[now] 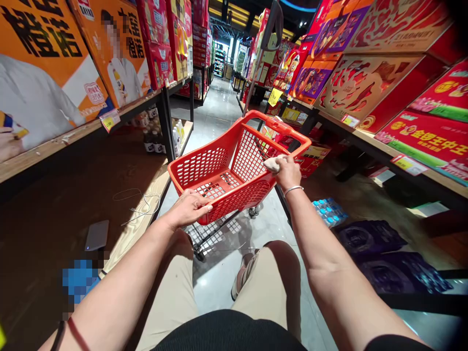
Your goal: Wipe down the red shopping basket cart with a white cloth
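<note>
In front of my knees a red plastic shopping cart (204,168) stands at an angle, its handle (281,127) towards the far right and its latticed basket holding nothing that I can see. My left hand (190,207) grips the near rim, fingers over the edge and thumb along the outside. Bunched in my right hand (288,173) is a pale cloth (272,164), pressed to the rim near the handle end. The palm side of each hand is hidden.
Shelves with orange gift boxes (120,63) line the left; red and gold boxes (365,87) fill the right. A grey flat device (97,235) and a white cable (146,202) lie low left. Bottled water packs (329,212) and dark purple bags (369,236) sit low right.
</note>
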The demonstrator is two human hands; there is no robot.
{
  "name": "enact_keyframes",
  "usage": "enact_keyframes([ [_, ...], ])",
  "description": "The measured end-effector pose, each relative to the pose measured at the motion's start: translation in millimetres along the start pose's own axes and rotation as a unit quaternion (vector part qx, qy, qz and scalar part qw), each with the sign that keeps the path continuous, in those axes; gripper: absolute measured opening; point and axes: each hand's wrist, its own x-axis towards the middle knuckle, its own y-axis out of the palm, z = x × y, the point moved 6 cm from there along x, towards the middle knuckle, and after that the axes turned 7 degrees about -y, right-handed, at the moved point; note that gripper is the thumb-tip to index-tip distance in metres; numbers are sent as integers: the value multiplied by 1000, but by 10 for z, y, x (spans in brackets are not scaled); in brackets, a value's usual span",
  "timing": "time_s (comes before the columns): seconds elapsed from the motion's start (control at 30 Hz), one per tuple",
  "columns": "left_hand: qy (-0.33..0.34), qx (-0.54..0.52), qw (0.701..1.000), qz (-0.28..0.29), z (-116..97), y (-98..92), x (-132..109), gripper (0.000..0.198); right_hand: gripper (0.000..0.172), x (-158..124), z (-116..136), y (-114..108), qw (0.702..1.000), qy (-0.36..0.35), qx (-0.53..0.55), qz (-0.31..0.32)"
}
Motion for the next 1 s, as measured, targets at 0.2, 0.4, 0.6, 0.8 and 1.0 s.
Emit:
enact_keyframes([
  [0.2,-41,52,997,-28,-71,-80,39,41,28,-443,905,223,986,-150,3,73],
  [0.4,-112,100,983,-102,-255,-34,66,46,28,-446,1078,227,967,-231,26,109],
  [0.6,-101,64,990,-75,-65,-42,66,47,38,154,271,19,988,-137,-32,60],
  [0.8,-94,40,993,-67,-25,-42,83,57,37,343,-61,-55,999,-22,-38,13],
  [1.0,-106,43,991,-69,10,-29,79,63,33,-142,717,273,981,-176,-14,77],
])
